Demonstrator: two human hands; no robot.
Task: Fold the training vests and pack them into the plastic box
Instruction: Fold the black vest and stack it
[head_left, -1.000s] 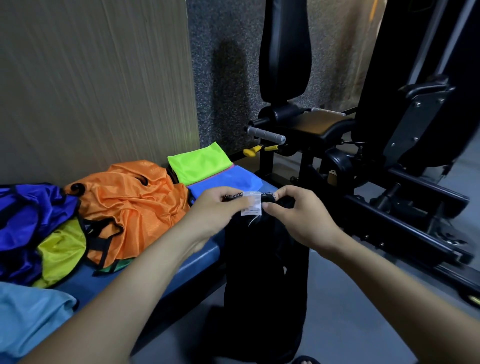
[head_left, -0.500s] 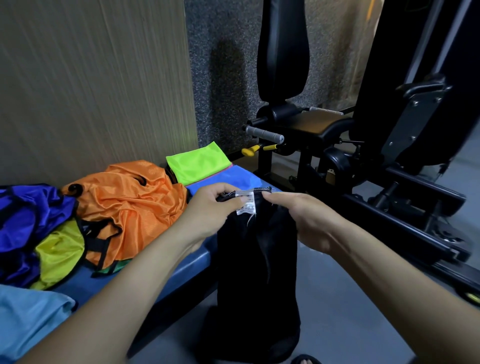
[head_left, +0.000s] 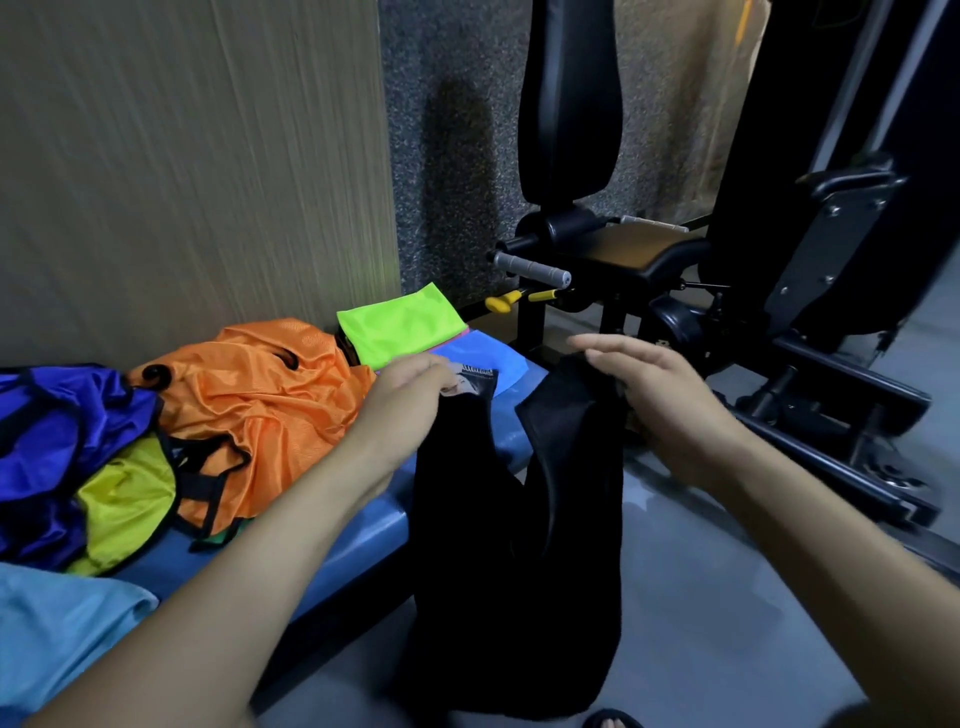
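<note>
Black vest hung off bench edge, both hands on it
Left hand pinched one top corner; right hand held the other, fingers fairly straight; hands apart.

The scene is dim, with soft, cool light. Motion blur smears the right hand and the wood-grain wall. The exercise machine sinks into near-black shadow. Wide-angle distortion bends the frame edges, and the black vest shows almost no detail.
</note>
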